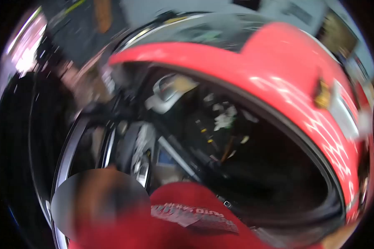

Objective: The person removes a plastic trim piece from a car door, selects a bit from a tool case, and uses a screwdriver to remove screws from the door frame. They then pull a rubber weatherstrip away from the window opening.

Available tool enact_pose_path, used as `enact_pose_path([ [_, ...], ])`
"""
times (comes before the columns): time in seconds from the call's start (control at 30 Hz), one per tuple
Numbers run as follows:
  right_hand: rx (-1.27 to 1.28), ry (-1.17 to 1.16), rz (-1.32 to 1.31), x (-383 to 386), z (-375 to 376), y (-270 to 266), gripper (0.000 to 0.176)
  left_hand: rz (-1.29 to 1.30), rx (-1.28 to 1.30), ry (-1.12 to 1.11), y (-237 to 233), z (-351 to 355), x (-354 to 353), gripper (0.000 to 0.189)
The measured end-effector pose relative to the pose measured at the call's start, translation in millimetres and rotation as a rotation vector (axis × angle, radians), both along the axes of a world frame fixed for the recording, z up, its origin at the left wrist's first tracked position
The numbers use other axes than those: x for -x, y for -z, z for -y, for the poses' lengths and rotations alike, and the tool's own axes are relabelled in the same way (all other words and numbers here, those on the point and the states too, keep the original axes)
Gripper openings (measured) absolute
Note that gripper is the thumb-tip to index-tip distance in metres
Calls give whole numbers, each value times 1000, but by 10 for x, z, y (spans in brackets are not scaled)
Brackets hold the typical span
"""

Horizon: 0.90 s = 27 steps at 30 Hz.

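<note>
Most of the view is a red car [274,54], smeared by motion, with a wide dark opening into its cabin. At the bottom is a red shirt [187,199] with pale lettering. A skin-toned patch, perhaps part of my right arm or hand [340,236], shows at the lower right edge beside the car; its fingers do not show. Lower left, a blurred oval covers a brownish shape that may be my left arm or hand [91,191], near the silver-edged door frame [66,162]. What either hand holds is hidden.
Inside the cabin lie a white item [166,99] and pale scraps [225,116]. A dark panel [16,137] rises at far left. A yellow object [322,95] and a whitish, silvery piece [345,114] appear against the car's right side. Dark floor [79,37] shows at upper left.
</note>
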State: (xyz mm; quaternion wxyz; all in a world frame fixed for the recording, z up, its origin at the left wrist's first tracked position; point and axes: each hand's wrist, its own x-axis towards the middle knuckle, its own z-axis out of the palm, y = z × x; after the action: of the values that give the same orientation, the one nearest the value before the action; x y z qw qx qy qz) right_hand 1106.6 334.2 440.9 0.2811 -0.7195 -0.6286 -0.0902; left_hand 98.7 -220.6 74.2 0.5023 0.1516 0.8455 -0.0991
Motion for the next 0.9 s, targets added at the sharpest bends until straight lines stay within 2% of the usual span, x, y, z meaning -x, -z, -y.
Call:
enact_pose_path([
  [0.03, 3, -5, 14, 199, -98, -1, 32, -33, -83, -97, -259, -52, -166, 94],
  [0.07, -1, -10, 19, 410, -125, 8, 32, -42, -101, -79, -73, 37, -33, 92],
  [0.1, 1, -7, 16, 513, -113, 42, 31, -12, -85, -43, -127, 17, 8, 91],
  [0.13, -6, -4, 8, 595, -99, 113, 31, -109, -189, -86, -175, 83, -68, 90],
  [0.17, -10, -8, 2, 716, -63, 132, 30, -99, -220, -62, -247, 52, -71, 89],
  [0.27, -45, -41, -19, 1027, 19, 224, 29, -71, -141, -71, -278, -72, -26, 85],
  [0.3, -58, -58, -32, 1116, 97, 261, 28, -51, -157, -50, -423, -155, -51, 91],
  [0.37, -94, -90, -68, 1346, 303, 325, 27, -32, -163, -28, -455, -136, -36, 96],
  [0.43, -131, -148, -118, 1712, 566, 384, 26, -254, -307, 157, -308, -82, 19, 99],
  [0.57, -134, -354, -271, 2639, 1242, 599, 24, -296, -332, 137, -380, -198, 92, 102],
  [0.6, -106, -422, -324, 2905, 1405, 676, 24, -295, -372, 128, -421, -215, 97, 98],
  [0.67, 34, -595, -445, 3410, 1695, 867, 23, -297, -394, 111, -412, -272, 128, 95],
  [0.77, 399, -963, -659, 4112, 1972, 1295, 21, -389, -466, 133, -362, -335, 66, 84],
  [0.83, 855, -1231, -690, 4644, 1850, 1721, 21, -332, -772, 80, -321, -420, -18, 77],
  [0.9, 1236, -1433, -773, 5481, 1745, 2458, 20, -150, -1107, 42, -490, -602, -245, 73],
])
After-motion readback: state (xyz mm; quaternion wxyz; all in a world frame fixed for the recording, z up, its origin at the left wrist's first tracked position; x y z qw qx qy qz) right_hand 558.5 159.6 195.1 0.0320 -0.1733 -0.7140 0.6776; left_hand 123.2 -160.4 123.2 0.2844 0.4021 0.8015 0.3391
